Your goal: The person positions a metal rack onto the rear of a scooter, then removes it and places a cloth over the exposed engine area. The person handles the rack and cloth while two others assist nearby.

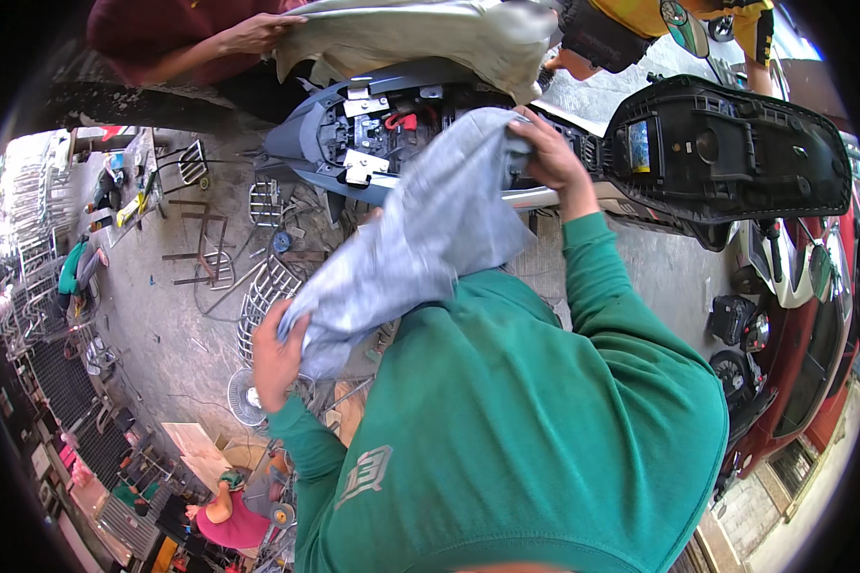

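A grey-blue cloth (420,215) is stretched slantwise in front of my chest, slightly blurred by motion. My left hand (277,353) is closed on its lower left end, and my right hand (549,158) grips its upper right corner. Just beyond the cloth stands a grey motorcycle (301,134), its seat (726,153) swung up with the black underside showing. Metal plates (363,164) sit on the tail, near red wiring (403,121). Part of the motorcycle is hidden behind the cloth.
Across the motorcycle, a person's hand (258,33) holds a beige cloth (401,38). Someone in yellow (631,19) stands at the far right. Metal racks (268,296) and a fan (246,396) lie to my left. A red car (803,363) is parked on the right.
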`<action>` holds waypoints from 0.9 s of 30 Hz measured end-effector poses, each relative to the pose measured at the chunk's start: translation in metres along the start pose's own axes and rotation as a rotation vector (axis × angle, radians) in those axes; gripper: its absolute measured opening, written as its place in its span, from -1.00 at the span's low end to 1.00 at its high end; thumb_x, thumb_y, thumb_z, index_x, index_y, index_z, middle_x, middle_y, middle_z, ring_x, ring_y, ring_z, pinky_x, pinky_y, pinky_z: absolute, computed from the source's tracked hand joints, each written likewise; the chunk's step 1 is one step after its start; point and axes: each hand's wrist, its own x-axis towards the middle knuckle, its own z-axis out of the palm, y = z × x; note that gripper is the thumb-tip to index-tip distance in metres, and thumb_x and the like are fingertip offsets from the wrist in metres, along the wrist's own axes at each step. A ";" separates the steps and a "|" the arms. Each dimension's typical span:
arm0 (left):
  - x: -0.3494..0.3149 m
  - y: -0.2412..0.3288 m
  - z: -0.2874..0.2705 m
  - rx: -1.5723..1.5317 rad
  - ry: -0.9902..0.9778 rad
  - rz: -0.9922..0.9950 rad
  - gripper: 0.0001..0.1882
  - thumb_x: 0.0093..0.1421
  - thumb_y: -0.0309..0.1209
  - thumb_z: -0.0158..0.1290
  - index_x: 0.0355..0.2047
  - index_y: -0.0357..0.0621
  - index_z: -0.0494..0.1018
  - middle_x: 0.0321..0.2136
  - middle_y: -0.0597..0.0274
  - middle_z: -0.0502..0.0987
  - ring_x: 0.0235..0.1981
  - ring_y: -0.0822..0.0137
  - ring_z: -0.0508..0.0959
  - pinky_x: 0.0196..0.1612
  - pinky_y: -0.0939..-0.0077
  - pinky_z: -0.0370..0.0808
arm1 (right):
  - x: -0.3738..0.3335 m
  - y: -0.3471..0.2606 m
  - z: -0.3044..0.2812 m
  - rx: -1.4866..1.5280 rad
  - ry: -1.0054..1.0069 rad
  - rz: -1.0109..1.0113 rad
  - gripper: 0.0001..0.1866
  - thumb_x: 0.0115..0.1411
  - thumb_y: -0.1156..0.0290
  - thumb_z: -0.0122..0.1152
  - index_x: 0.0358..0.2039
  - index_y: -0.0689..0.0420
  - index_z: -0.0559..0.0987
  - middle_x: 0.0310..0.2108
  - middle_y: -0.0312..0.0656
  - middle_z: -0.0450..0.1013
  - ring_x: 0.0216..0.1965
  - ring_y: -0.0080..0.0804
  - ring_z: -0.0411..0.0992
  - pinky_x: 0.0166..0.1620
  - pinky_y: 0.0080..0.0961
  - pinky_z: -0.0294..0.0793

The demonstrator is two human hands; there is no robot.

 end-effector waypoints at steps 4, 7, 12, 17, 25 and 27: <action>0.000 -0.004 0.039 0.092 0.062 0.040 -0.73 0.37 -0.34 0.18 -0.02 -0.25 0.56 -0.37 -0.12 0.67 -0.38 0.03 0.72 -0.27 0.23 0.56 | -0.016 0.011 0.020 -0.369 0.342 -0.223 -0.66 0.31 0.27 0.42 0.01 0.09 0.56 -0.17 -0.35 0.52 -0.16 -0.56 0.41 -0.08 -0.54 0.42; -0.014 0.000 0.057 0.048 0.004 0.086 -0.74 0.37 -0.33 0.17 -0.02 -0.19 0.57 -0.35 -0.11 0.68 -0.35 -0.10 0.71 -0.27 0.19 0.57 | -0.088 -0.057 0.008 -0.852 0.353 -0.386 -0.72 0.33 0.27 0.41 -0.04 0.09 0.61 -0.29 -0.35 0.54 -0.28 -0.60 0.42 -0.20 -0.58 0.47; -0.013 0.024 0.098 -0.007 0.021 0.285 -0.70 0.41 -0.27 0.13 0.00 -0.22 0.55 -0.37 -0.16 0.65 -0.30 -0.23 0.67 -0.26 0.12 0.55 | -0.132 -0.171 0.035 -1.151 0.579 -0.813 -0.62 0.33 0.26 0.37 0.09 0.13 0.62 -0.12 -0.14 0.64 -0.15 -0.47 0.56 -0.02 -0.43 0.54; 0.036 0.032 0.144 0.145 0.133 0.245 -0.69 0.39 -0.28 0.12 0.02 -0.22 0.52 -0.18 -0.21 0.61 -0.16 -0.28 0.63 -0.15 -0.09 0.53 | -0.046 -0.155 0.066 -1.331 0.872 -1.055 -0.68 0.19 0.43 0.29 -0.03 0.17 0.62 -0.12 0.13 0.49 -0.02 0.11 0.46 0.11 -0.09 0.45; 0.081 -0.017 0.179 0.076 0.187 -0.066 -0.69 0.45 -0.23 -0.01 -0.06 -0.22 0.56 -0.17 -0.35 0.61 -0.10 -0.36 0.59 -0.08 -0.17 0.50 | 0.060 0.046 0.080 -1.015 0.266 -1.206 -0.60 0.07 0.58 0.35 -0.03 0.12 0.62 0.05 -0.02 0.50 0.18 0.01 0.43 0.27 -0.19 0.42; 0.093 -0.022 0.184 0.061 0.187 -0.086 -0.68 0.43 -0.25 0.02 0.06 -0.15 0.50 -0.25 -0.37 0.64 -0.16 -0.43 0.59 -0.11 -0.26 0.48 | 0.087 0.085 0.083 -0.991 0.211 -1.039 -0.64 0.10 0.51 0.37 -0.04 0.04 0.64 0.08 0.00 0.44 0.16 0.05 0.40 0.20 -0.13 0.45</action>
